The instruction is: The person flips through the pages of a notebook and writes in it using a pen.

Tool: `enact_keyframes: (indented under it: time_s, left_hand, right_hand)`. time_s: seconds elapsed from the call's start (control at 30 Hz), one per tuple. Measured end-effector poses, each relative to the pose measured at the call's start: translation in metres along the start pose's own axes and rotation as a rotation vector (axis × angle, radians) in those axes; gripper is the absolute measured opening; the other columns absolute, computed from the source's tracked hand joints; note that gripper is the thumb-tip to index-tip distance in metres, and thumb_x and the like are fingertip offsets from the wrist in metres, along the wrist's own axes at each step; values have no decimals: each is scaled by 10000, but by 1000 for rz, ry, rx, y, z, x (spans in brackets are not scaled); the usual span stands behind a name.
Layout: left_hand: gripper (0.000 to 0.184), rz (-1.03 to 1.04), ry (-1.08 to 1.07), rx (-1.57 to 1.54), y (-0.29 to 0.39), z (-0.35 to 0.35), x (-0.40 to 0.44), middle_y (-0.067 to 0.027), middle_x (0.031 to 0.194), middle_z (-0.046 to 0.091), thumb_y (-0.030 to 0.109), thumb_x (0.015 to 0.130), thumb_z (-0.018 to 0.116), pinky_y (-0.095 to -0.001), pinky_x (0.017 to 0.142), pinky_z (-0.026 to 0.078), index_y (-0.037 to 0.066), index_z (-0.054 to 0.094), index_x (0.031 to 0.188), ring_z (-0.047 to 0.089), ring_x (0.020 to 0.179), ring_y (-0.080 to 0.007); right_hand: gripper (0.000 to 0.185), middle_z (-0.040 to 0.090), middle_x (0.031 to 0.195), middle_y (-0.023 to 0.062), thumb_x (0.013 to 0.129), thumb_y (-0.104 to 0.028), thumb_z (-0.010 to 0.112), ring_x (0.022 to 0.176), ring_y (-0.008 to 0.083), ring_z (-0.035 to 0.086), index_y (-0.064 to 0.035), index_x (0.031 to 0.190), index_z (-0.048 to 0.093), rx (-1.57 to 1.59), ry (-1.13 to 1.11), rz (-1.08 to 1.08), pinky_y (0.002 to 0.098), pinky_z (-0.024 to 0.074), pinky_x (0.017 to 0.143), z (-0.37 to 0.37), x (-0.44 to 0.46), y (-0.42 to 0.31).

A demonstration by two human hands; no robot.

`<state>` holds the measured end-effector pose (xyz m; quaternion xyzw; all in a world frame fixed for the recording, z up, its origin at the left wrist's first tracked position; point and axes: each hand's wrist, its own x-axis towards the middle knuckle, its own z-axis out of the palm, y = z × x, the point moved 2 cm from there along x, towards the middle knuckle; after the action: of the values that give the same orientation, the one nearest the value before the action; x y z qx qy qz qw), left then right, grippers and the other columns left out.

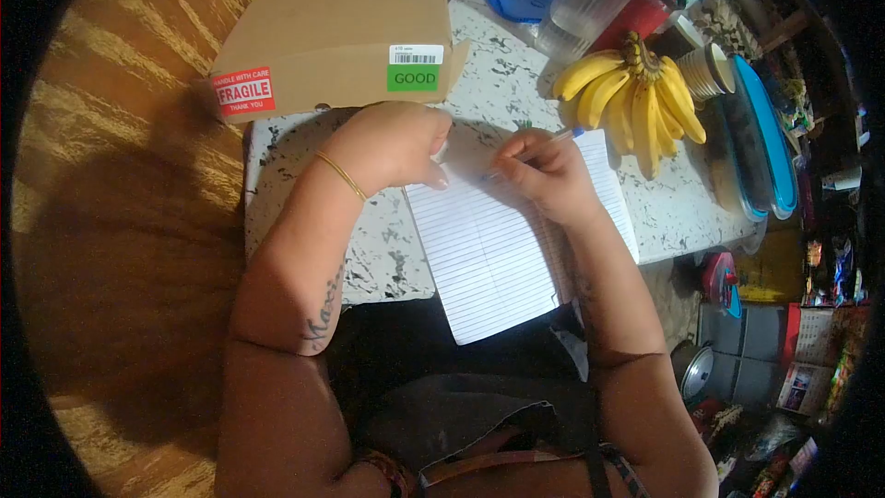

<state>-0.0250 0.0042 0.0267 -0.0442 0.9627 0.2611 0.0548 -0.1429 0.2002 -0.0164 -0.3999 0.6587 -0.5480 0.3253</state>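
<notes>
A lined notebook [489, 254] lies open and slanted on the table, its lower end reaching past the table edge. My right hand [548, 175] is closed around a clear ballpoint pen with a blue cap end [577, 132], its tip down at the upper part of the page. At the notebook's upper left, my left hand [396, 146] has its fingers curled, with the thumb against the paper. That hand covers the notebook's upper left corner, and some of its fingers are hidden. Any writing near the pen tip is too small to make out.
A cardboard box [341, 28] with fragile and good labels stands just beyond my left hand. Bananas [636, 106] lie right of the notebook, near paper cups [708, 69], a clear plastic pitcher [590, 0] and blue-lidded containers [763, 138]. The speckled white table [387, 258] ends near my forearms.
</notes>
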Motion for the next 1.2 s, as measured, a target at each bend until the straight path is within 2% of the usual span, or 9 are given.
enact_keyframes:
  time_s: [0.27, 0.77, 0.97, 1.03, 1.1, 1.13, 1.17, 1.2]
  left_hand:
    - [350, 5, -8, -3, -2, 2, 2, -128, 788, 655, 221, 634, 851, -415, 698, 485, 48, 604, 811, 643, 780, -324]
    - [372, -44, -35, 13, 3, -1, 1, -134, 804, 661, 234, 644, 866, -408, 708, 491, 40, 613, 836, 649, 788, -320]
    - [368, -16, -18, 7, 1, 1, 2, -137, 794, 655, 221, 645, 864, -414, 697, 488, 37, 609, 837, 645, 772, -317]
    - [369, -47, -10, 13, -4, 2, -4, -146, 783, 645, 212, 640, 864, -423, 687, 483, 38, 602, 832, 639, 763, -322]
    - [389, 28, 9, -17, -8, 8, 0, -158, 760, 621, 213, 624, 870, -437, 657, 471, 40, 587, 827, 618, 728, -327]
    - [413, -31, -26, 39, -13, 8, 0, -150, 743, 606, 214, 612, 882, -432, 636, 466, 41, 583, 838, 599, 698, -320]
    - [425, -62, -22, 3, -6, 5, -2, -139, 725, 591, 198, 603, 888, -426, 620, 459, 43, 560, 825, 585, 677, -310]
    - [437, -133, -46, 59, 5, -1, -2, -139, 722, 589, 184, 599, 891, -422, 624, 462, 42, 531, 803, 588, 679, -304]
  right_hand:
    - [111, 631, 839, 7, 880, -101, 698, 767, 78, 553, -12, 924, 648, 14, -15, 20, 232, 438, 689, 1, -1, 0]
    - [101, 643, 847, 2, 887, -108, 687, 781, 77, 569, -15, 910, 654, -63, 14, 25, 223, 446, 705, -1, -1, -5]
    - [94, 648, 818, -2, 872, -102, 691, 747, 79, 585, -23, 908, 656, -17, 12, -24, 236, 468, 670, -6, 0, 3]
    - [90, 640, 773, -4, 855, -103, 706, 715, 84, 597, -28, 869, 658, 169, 42, 78, 261, 489, 619, 1, 0, 3]
    - [80, 645, 751, 2, 840, -99, 716, 680, 99, 606, -39, 824, 665, -158, 60, -34, 288, 501, 576, 4, 6, 3]
    - [76, 660, 753, 20, 816, -103, 724, 678, 108, 607, -54, 793, 671, -15, -53, -179, 296, 502, 575, 5, 13, 21]
    - [83, 664, 739, 27, 794, -120, 729, 677, 112, 601, -60, 791, 672, 110, -22, -153, 308, 499, 579, 11, 17, 37]
    - [113, 649, 708, 34, 780, -146, 736, 663, 115, 590, -58, 776, 665, -34, 54, -246, 321, 492, 573, 8, 11, 12]
